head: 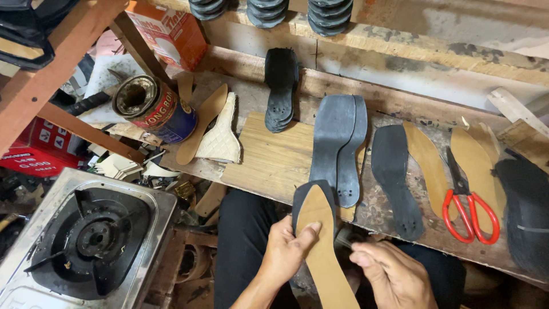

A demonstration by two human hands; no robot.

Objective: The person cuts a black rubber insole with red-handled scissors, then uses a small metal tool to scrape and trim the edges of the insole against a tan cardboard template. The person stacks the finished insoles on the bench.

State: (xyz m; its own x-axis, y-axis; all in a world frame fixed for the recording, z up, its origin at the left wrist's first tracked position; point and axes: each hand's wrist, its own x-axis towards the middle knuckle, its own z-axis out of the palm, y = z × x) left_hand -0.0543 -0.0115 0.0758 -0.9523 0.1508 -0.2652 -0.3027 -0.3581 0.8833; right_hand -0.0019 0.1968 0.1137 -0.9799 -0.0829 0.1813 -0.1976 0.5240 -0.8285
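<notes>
My left hand [286,252] grips a tan insole [323,252] laid on top of a dark rubber sole [301,197], thumb pressed on the tan face. My right hand [394,274] sits just to the right of it over my lap, fingers curled; whether it holds anything small I cannot see. Right above them, on the wooden workbench [274,160], lie two stacked grey soles [337,143]. A black sole [394,177] and tan insoles [426,166] lie further right.
Red-handled scissors [466,206] rest on the bench at right, beside a dark shoe piece [526,212]. An open glue tin [151,106], a tan insole and a woven piece [220,137] lie at left. A gas stove [91,240] stands lower left. More black soles [280,88] lie at the back.
</notes>
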